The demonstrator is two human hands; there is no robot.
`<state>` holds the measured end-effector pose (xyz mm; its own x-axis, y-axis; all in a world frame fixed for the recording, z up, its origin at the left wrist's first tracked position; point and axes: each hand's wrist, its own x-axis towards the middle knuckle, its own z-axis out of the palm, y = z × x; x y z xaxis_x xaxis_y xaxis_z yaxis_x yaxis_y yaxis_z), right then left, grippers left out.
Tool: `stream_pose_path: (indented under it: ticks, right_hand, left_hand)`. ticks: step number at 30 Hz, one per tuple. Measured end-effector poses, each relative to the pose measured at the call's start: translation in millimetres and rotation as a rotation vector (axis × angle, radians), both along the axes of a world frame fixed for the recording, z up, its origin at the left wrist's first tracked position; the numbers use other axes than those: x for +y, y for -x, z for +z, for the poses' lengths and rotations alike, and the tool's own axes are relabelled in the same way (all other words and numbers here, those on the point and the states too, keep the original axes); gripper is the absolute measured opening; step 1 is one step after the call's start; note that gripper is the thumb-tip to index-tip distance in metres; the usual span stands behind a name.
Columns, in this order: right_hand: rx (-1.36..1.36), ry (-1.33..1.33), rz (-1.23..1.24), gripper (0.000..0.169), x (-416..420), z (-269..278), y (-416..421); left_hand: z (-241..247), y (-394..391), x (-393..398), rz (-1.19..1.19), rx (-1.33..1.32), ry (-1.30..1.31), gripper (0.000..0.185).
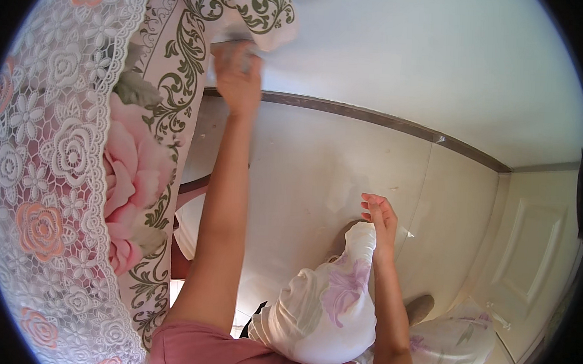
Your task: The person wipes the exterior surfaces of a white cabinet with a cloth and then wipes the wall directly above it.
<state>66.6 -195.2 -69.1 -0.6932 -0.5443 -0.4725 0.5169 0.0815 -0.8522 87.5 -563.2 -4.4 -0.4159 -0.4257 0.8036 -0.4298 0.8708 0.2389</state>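
My left hand (238,77) reaches far forward, beside the hanging edge of the floral tablecloth (141,161) and close to the pale wall (399,50). It is blurred by motion. A grey thing (237,34), too smeared to name, shows at its fingers and seems to be gripped there. The cloth's printed border with green scrolls (267,7) spreads out just beyond the hand. My right hand (381,216) hangs by my knee in white trousers with purple flowers (340,291). Its fingers are loosely bent and slightly apart, with nothing in them.
White lace (71,153) lies over the table at left. Below its edge, part of a reddish-brown wooden chair (183,255) shows. A dark baseboard (353,110) runs between wall and tiled floor (321,168). A white panelled door (528,246) stands at right, near my shoe (420,308).
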Motion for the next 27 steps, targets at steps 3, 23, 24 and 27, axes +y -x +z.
stream_pose_path:
  ticks: [3,23,24,27]
  right_hand:
    - [0.004,-0.036,-0.006,0.027,4.6,-8.2,4.4]
    - [-0.012,-0.087,-0.070,0.029,20.0,-17.6,14.7]
    - [-0.017,-0.088,-0.100,0.027,23.4,-19.0,16.1]
    - [-0.050,-0.106,-0.144,0.024,26.6,-21.7,18.2]
  left_hand:
    - [-7.1,5.2,47.1,-0.174,0.055,-0.135,0.019]
    - [-134.7,-25.3,45.0,0.356,0.050,-0.712,0.032]
    - [-127.3,-18.2,47.6,0.313,0.175,-0.637,0.032]
    - [-77.4,24.9,45.6,0.182,0.467,-0.433,0.033]
